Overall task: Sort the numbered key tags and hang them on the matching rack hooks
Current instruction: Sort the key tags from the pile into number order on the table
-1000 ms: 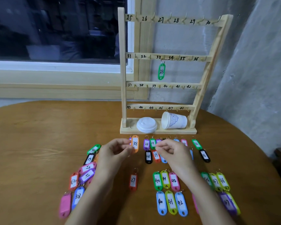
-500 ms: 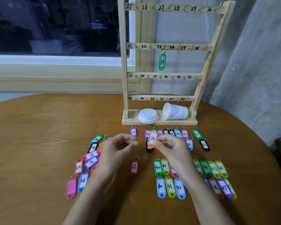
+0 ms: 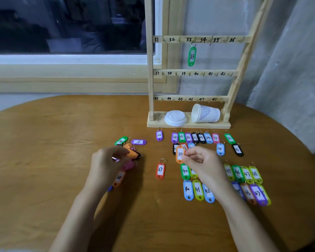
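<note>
right hand (image 3: 201,160): thumb and forefinger pinch the orange tag 38 (image 3: 179,154) by its right edge. the tag is upright with its number facing the camera. it is held just above the sorted tags on the table (image 3: 44,160), in front of the rack base

left hand (image 3: 107,162): palm down, fingers curled, over the loose heap of tags (image 3: 130,151) on the left side of the table. the fingertips are hidden behind the hand, so it cannot be told whether they grip a tag

rack (image 3: 150,70): wooden, upright at the far edge of the table. bars numbered 31 to 36, 37 to 42 and 43 to 48 are in view. the green tag 33 (image 3: 191,56) hangs from the hook under number 33. number 38 is second from the left on the bar below

red tag 37 (image 3: 160,170): flat on the table between the two hands, ring end towards the rack

row of tags (image 3: 188,137): numbered 26 to 36, just in front of the rack base. further tags numbered 40 to 48 lie beside the right forearm, partly covered by it

rack base: a paper cup (image 3: 205,115) on its side, mouth to the left, beside a white lid (image 3: 175,118)
</note>
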{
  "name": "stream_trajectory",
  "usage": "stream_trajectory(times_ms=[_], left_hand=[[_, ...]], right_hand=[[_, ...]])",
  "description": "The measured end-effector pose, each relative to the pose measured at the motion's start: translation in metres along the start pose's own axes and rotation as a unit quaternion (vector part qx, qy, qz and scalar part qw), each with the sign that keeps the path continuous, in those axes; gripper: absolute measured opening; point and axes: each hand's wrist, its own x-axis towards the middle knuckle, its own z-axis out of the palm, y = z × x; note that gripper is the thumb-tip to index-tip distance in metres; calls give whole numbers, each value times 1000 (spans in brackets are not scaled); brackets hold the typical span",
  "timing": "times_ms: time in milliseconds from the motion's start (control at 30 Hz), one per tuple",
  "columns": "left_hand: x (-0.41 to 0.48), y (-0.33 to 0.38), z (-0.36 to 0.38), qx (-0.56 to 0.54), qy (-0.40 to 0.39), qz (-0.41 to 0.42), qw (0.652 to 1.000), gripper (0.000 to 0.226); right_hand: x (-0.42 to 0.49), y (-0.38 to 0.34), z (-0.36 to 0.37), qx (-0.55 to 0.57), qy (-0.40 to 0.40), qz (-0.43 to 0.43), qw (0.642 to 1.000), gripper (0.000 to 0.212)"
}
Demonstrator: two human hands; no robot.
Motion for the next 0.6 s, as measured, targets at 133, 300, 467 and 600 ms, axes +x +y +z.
stream_trajectory(times_ms=[133,300,467,600], left_hand=[[-11,0,-3,2,-34,-12,999,15],[-20,-3,-8,27,-22,14,999,14],[-27,-13,-15,55,-5,48,997,12],[-30,-18,-24,60,17,50,997,15]], right_hand=[[-8,-1,11,-116,21,-9,993,2],[-14,-7,26,-224,21,-3,974,11],[-16,-11,36,-301,14,-22,953,19],[-17,-13,39,-320,28,-56,945,21]])
